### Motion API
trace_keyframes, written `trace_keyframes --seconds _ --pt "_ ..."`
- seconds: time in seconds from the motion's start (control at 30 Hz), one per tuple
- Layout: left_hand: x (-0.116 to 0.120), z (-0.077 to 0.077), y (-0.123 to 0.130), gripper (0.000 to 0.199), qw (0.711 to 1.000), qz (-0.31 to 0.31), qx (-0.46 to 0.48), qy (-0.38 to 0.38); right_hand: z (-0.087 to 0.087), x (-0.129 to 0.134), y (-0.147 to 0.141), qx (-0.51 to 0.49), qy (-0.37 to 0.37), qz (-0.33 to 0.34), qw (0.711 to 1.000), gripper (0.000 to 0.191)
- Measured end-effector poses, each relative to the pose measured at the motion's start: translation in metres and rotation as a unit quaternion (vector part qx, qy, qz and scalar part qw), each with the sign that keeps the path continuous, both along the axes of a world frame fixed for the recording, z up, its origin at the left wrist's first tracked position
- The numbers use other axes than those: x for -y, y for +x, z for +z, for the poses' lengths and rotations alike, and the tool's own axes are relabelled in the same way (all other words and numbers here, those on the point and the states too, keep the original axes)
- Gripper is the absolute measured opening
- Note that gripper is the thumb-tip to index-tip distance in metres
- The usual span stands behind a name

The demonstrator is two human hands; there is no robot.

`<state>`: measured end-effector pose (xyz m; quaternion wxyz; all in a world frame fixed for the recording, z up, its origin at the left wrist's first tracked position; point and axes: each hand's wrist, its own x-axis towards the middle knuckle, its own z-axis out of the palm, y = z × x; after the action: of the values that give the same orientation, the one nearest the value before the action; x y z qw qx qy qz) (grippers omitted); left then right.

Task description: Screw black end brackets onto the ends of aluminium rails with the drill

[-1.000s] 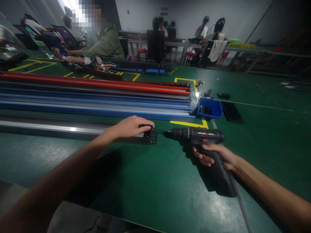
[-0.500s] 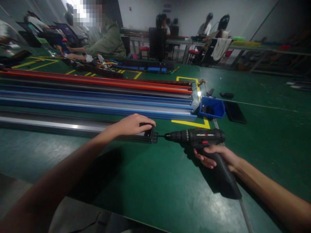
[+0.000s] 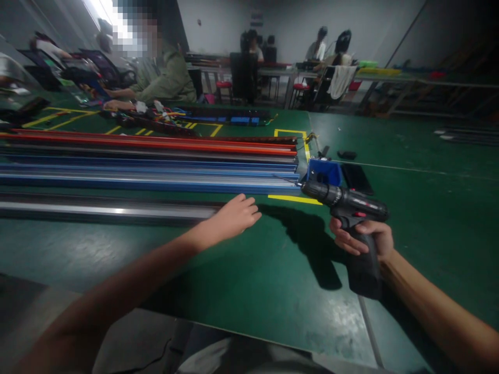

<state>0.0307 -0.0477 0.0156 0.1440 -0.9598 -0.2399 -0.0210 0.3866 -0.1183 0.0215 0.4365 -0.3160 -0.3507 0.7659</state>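
My right hand [image 3: 360, 239] is wrapped round the handle of a black power drill [image 3: 345, 202], its bit raised and pointing left near the blue bin [image 3: 324, 171]. The drill's shadow falls on the green table. My left hand [image 3: 237, 215] lies over the right end of a long black and silver rail [image 3: 117, 211], hiding that end. Its fingers are bent and partly apart; what the hand grips, if anything, is hidden. Behind that rail lie long blue rails [image 3: 156, 179] and red-orange rails [image 3: 163, 139].
Right of the bin lies a dark flat pad [image 3: 356, 178]. Wires and dark parts [image 3: 167, 117] lie at the back left, where a person in a green sleeve [image 3: 167, 83] sits. Other people sit at far tables. Yellow tape [image 3: 294, 199] marks the green table [image 3: 249, 280].
The drill in my right hand has moved up and right, away from the rail end, and its bit now tilts upward. My left hand has turned over the end. The view has shifted slightly.
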Motion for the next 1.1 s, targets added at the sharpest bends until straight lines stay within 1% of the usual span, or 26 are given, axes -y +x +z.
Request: trace_keyframes --seconds 0.1,0.17,0.27,0.37,0.5,0.57,0.6,0.63,0.67,0.7,0.73,0.77,0.8,0.87,0.93,1.0,1.03,1.07,1.1 --pt "-0.002 -0.002 0.014 0.012 0.998 0.026 -0.054 -0.014 0.001 0.014 0.003 -0.019 -0.007 -0.008 1.000 0.027" --pt "-0.004 -0.003 0.018 0.012 0.997 0.034 -0.070 -0.021 -0.003 0.024 0.003 -0.045 -0.005 0.005 0.999 0.028" --pt "-0.005 -0.005 0.018 0.018 0.998 0.032 -0.058 -0.012 -0.013 0.038 0.002 -0.075 -0.007 0.022 0.997 0.029" --pt "-0.005 -0.010 0.016 0.019 0.999 0.016 -0.036 -0.011 -0.021 0.047 0.000 -0.095 -0.013 0.028 0.995 0.029" --pt "-0.005 -0.018 0.016 0.019 1.000 0.015 -0.022 -0.017 -0.023 0.052 -0.004 -0.122 -0.022 0.036 0.992 0.031" --pt "-0.003 -0.018 0.016 0.018 1.000 0.019 -0.017 -0.018 -0.023 0.053 -0.006 -0.141 -0.030 0.040 0.989 0.032" --pt "-0.002 -0.017 0.015 0.016 0.999 0.021 0.001 -0.027 -0.024 0.053 -0.007 -0.151 -0.032 0.044 0.987 0.033" --pt "0.000 -0.015 0.014 0.014 0.998 0.023 0.037 -0.047 -0.025 0.054 -0.008 -0.161 -0.034 0.049 0.985 0.034" --pt "0.002 -0.012 0.012 0.014 0.992 0.030 0.094 -0.080 -0.026 0.055 -0.009 -0.172 -0.034 0.058 0.983 0.034" --pt "0.004 -0.009 0.009 0.015 0.977 0.041 0.168 -0.126 -0.027 0.056 -0.010 -0.182 -0.034 0.066 0.980 0.035" --pt "0.007 -0.005 0.006 0.017 0.950 0.059 0.250 -0.179 -0.029 0.057 -0.012 -0.192 -0.034 0.075 0.978 0.035" --pt "0.010 -0.001 0.003 0.019 0.913 0.082 0.326 -0.232 -0.030 0.058 -0.014 -0.200 -0.036 0.084 0.976 0.036" --pt "0.012 0.003 0.000 0.021 0.873 0.103 0.388 -0.278 -0.031 0.059 -0.017 -0.208 -0.037 0.091 0.973 0.036" --pt "0.016 0.008 -0.006 0.023 0.789 0.130 0.480 -0.359 -0.033 0.060 -0.023 -0.225 -0.039 0.103 0.968 0.038" --pt "0.019 0.009 -0.008 0.023 0.696 0.137 0.555 -0.435 -0.034 0.061 -0.029 -0.241 -0.042 0.110 0.963 0.039" --pt "0.021 0.007 -0.006 0.030 0.594 0.129 0.613 -0.506 -0.035 0.061 -0.033 -0.249 -0.046 0.111 0.961 0.039" --pt "0.022 0.005 -0.005 0.034 0.548 0.119 0.632 -0.535 -0.035 0.061 -0.035 -0.249 -0.049 0.110 0.961 0.038" --pt "0.022 0.004 -0.004 0.039 0.512 0.104 0.645 -0.558 -0.035 0.060 -0.037 -0.248 -0.052 0.110 0.961 0.038" --pt "0.022 0.002 -0.003 0.041 0.490 0.089 0.651 -0.573 -0.035 0.059 -0.038 -0.247 -0.055 0.109 0.961 0.038"
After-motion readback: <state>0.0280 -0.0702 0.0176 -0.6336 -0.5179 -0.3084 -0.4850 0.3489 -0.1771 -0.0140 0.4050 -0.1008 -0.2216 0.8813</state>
